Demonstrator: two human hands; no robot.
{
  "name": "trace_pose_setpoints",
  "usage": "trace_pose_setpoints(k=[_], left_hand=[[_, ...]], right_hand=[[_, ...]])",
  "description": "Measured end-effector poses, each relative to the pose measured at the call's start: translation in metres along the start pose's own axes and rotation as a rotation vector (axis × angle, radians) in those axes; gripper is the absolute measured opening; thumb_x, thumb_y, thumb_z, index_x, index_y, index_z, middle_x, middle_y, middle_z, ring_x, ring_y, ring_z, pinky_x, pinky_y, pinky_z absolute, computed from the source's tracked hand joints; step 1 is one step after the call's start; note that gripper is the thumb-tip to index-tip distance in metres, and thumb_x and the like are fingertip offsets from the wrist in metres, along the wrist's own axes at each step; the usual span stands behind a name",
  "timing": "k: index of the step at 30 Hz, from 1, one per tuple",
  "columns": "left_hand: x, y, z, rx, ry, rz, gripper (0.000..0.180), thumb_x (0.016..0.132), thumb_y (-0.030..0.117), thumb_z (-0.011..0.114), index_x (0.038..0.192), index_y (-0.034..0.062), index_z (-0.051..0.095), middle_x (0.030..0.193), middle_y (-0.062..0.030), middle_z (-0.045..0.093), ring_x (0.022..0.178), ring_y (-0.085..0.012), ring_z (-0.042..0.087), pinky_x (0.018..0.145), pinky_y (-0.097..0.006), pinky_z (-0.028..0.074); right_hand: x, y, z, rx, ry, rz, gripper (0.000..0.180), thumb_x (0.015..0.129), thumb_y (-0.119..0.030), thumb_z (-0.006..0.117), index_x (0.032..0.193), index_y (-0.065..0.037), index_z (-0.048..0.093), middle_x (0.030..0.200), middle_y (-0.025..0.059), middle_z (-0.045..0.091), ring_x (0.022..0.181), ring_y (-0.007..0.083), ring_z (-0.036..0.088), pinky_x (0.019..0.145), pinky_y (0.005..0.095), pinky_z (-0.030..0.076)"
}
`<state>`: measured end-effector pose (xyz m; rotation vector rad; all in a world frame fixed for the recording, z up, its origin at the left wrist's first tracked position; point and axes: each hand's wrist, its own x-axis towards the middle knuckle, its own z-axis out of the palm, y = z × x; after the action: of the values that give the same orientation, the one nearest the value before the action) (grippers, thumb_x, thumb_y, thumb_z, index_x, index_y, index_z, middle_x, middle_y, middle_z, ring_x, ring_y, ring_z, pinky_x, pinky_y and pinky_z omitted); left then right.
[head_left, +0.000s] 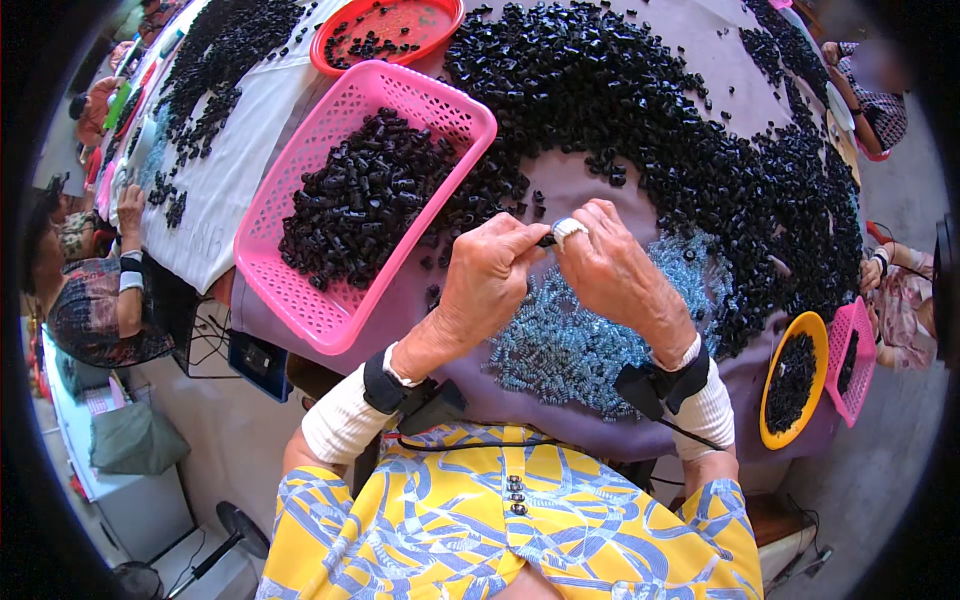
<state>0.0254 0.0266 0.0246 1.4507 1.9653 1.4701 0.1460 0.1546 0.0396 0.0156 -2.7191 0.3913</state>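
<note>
Just above a heap of small silvery-blue coil springs (570, 345), my two hands meet. The thumb and fingertips of my left hand (485, 270) are closed on a small black plastic part (547, 240). My right hand (615, 265) is closed at the other side of that part, its fingers bent and pressed together. White tape wraps one right finger. Whether a spring is in the fingers cannot be made out. To the left, a pink perforated basket (345, 335) holds many similar black plastic parts (365, 195).
A large spread of loose black parts (590, 90) covers the far and right cloth. A red tray (455, 12) stands behind the basket. A yellow bowl (815, 345) and a smaller pink basket (852, 385) sit at the right edge. Other people (85, 300) sit around the table.
</note>
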Motion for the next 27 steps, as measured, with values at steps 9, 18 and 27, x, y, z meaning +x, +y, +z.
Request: trace_pose_setpoints(k=[9, 18, 27], left_hand=[[0.005, 0.000, -0.008, -0.286, -0.078, -0.281, 0.020, 0.084, -0.002, 0.060, 0.103, -0.0038, 0.065, 0.082, -0.0038, 0.062, 0.070, -0.0083, 0.059, 0.062, -0.021, 0.048], [-0.001, 0.001, -0.013, -0.418, -0.082, -0.325, 0.020, 0.084, 0.001, 0.062, 0.104, -0.0033, 0.065, 0.083, -0.0033, 0.063, 0.071, -0.0074, 0.059, 0.064, -0.020, 0.049], [0.003, 0.011, -0.046, -0.592, 0.162, -0.398, 0.019, 0.084, 0.003, 0.062, 0.103, -0.0014, 0.066, 0.079, -0.0041, 0.066, 0.065, -0.0071, 0.061, 0.062, -0.020, 0.049]], right_hand=[[0.011, 0.000, 0.005, 0.018, 0.182, 0.081, 0.007, 0.077, -0.006, 0.059, 0.075, -0.004, 0.053, 0.072, 0.0096, 0.055, 0.072, 0.0261, 0.055, 0.078, 0.0378, 0.040], [0.013, -0.008, -0.006, 0.145, 0.199, 0.101, 0.010, 0.080, -0.010, 0.063, 0.078, -0.002, 0.058, 0.072, 0.0109, 0.059, 0.072, 0.0278, 0.058, 0.078, 0.0386, 0.041], [0.000, 0.010, 0.016, 0.014, 0.149, 0.217, 0.012, 0.079, -0.015, 0.063, 0.081, -0.004, 0.063, 0.077, 0.0096, 0.062, 0.080, 0.0271, 0.058, 0.080, 0.0386, 0.041]])
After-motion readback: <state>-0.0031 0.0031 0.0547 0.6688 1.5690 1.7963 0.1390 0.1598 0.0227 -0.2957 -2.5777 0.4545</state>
